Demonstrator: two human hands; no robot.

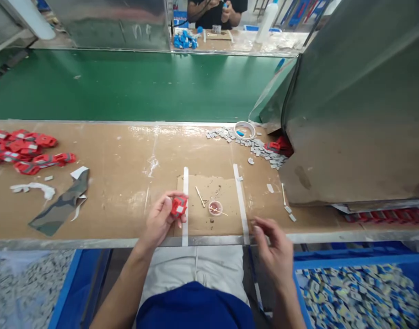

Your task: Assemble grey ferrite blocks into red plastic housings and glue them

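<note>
My left hand [161, 217] is closed round a small red part [178, 207] with a pale square on its face, just left of the taped cardboard sheet. My right hand [273, 242] hovers at the table's front edge, right of the sheet, its thumb and index finger curled near each other; whether something small is between them cannot be made out. On the cardboard sheet [196, 224] stands a small round cup [215, 208] with reddish contents and a thin stick across it. A short stick [200, 196] lies to the cup's left.
Red parts [24, 148] are piled at the left, near camouflage cloth [61, 205]. Small grey pieces [260, 148] and a tape roll [244, 130] lie back right. A metal housing [360, 109] stands right. Beyond the green belt [127, 84], a person [216, 13] works. Blue bins [360, 262] flank me.
</note>
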